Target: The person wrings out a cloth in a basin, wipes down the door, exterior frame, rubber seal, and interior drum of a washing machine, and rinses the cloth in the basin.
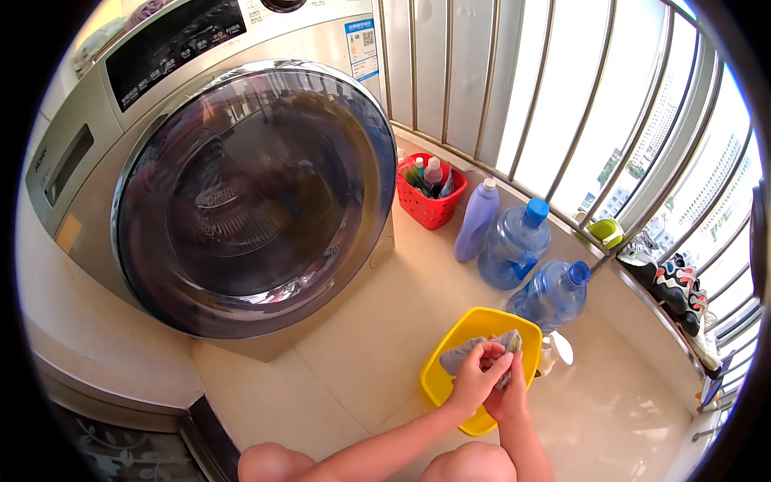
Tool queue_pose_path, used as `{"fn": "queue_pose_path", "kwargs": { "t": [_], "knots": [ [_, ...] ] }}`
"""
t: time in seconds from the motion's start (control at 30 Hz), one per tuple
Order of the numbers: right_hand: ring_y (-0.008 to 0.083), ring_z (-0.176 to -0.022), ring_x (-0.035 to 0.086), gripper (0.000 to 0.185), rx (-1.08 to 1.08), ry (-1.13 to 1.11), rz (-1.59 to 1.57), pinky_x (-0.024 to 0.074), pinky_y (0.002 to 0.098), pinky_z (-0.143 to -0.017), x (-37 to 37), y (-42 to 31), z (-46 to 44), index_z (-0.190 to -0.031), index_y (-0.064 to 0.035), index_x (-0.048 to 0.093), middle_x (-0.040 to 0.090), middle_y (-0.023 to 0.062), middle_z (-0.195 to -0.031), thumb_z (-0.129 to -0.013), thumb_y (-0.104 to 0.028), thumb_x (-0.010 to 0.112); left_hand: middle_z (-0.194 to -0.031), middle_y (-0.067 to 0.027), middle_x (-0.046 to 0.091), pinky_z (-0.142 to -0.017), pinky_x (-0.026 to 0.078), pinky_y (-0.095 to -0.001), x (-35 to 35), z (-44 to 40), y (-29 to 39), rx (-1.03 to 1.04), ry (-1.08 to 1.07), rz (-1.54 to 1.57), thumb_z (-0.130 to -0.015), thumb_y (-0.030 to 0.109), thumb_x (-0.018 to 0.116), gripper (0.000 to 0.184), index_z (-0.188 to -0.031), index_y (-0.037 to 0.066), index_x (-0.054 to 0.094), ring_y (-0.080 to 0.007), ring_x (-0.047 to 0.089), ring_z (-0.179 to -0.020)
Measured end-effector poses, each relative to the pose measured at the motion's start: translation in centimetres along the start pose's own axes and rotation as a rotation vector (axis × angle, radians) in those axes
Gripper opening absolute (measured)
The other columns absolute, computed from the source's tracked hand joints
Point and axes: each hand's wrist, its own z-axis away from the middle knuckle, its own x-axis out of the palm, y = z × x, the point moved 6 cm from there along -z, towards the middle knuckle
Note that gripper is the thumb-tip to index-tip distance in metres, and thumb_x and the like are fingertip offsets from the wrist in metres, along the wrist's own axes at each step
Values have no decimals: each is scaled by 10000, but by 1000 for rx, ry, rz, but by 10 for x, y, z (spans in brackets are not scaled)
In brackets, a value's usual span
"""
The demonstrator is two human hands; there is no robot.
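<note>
A grey cloth [458, 358] is bunched up over the yellow basin [434, 376]. My left hand [475, 377] has its fingers closed on the cloth from the left side. On the right, my right hand [509, 390] pinches the cloth close to my left fingertips. Part of the cloth rises above the fingers, and another part hangs out to the left over the basin. Both forearms reach in from the bottom of the view, and my hands hide part of the basin's inside.
The washing machine [257, 201] fills the left. Behind the basin are large blue bottles [514, 249], a purple bottle [477, 221] and a red basket [430, 210]. A white spray bottle [552, 353] touches the basin's right. Shoes [675, 281] line the ledge by the railing.
</note>
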Motion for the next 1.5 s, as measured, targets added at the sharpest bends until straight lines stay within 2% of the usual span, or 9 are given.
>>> {"fn": "queue_pose_path", "kwargs": {
  "t": [0.17, 0.3, 0.47, 0.63, 0.73, 0.87, 0.97, 1.1, 1.5],
  "knots": [
    [155, -974, 569, 379, -185, 117, 255, 470, 305, -842, -17, 3, -16, -1153, -62, 566, 602, 64, -1074, -963, -387, 525, -1002, -12, 619, -751, 455, -251, -18, -7, -35, -281, 50, 563, -998, 215, 490, 165, -1059, 102, 594, -109, 568, -888],
    [117, -761, 585, 236, -65, 192, 0, 486, 225, -558, -2, -6, -21, -974, -84, 563, 597, 35, -914, -962, -317, 527, -1176, -84, 611, -877, 510, -277, -8, -3, 8, 117, -154, -58, -1014, 105, 406, 295, -1293, 37, 476, -134, 570, -1082],
    [181, -817, 642, 204, -103, -15, 296, 557, 309, -660, 54, -8, -45, -1058, -45, 549, 632, 76, -935, -957, -220, 515, -1289, -122, 541, -888, 514, -291, -32, -18, 92, 367, -287, -639, -947, -2, 455, 411, -1357, 34, 455, -172, 579, -1103],
    [320, -1082, 625, 363, -315, -346, 394, 537, 429, -895, 163, -33, -89, -1260, 61, 492, 591, 209, -1223, -933, -97, 494, -1245, -113, 534, -882, 501, -313, -73, 17, 237, 709, 36, -957, -922, 57, 537, 298, -1214, 18, 580, -198, 594, -1066],
    [243, -1085, 618, 351, -534, -381, 485, 491, 360, -937, 213, -56, -145, -1249, 39, 529, 611, 147, -1211, -921, -76, 484, -1209, -94, 569, -897, 480, -297, -102, 52, 284, 776, 205, -1001, -919, 61, 555, 278, -1189, 5, 586, -176, 588, -1057],
    [116, -852, 556, 275, -627, -253, 574, 451, 258, -743, 289, -83, -196, -1121, -16, 591, 612, 34, -984, -887, -159, 575, -1186, -76, 595, -922, 455, -283, -161, 51, 240, 572, 351, -804, -925, 64, 559, 275, -1190, -2, 584, -150, 573, -1067],
    [154, -947, 556, 372, -579, -341, 652, 430, 298, -858, 322, -87, -237, -1163, -20, 572, 614, 67, -1041, -902, -285, 591, -1182, -69, 605, -943, 440, -277, -181, 39, 189, 241, 264, -755, -927, 62, 565, 277, -1197, -3, 581, -136, 559, -1085],
    [215, -1138, 505, 612, -417, -479, 903, 360, 329, -995, 337, -77, -233, -1320, 4, 480, 569, 128, -1245, -942, -476, 512, -1154, -92, 626, -951, 449, -306, -180, 45, 191, 322, 259, -737, -910, 103, 595, 324, -1220, 13, 569, -174, 581, -1095],
    [242, -925, 583, 493, -715, -367, 1147, 437, 343, -858, 263, -109, -159, -1133, 7, 550, 637, 135, -962, -957, -453, 522, -1064, -134, 628, -909, 462, -360, -88, 113, 284, 1022, 396, -1323, -843, -6, 573, 217, -1048, -6, 645, -274, 591, -1025]
  ]
}}
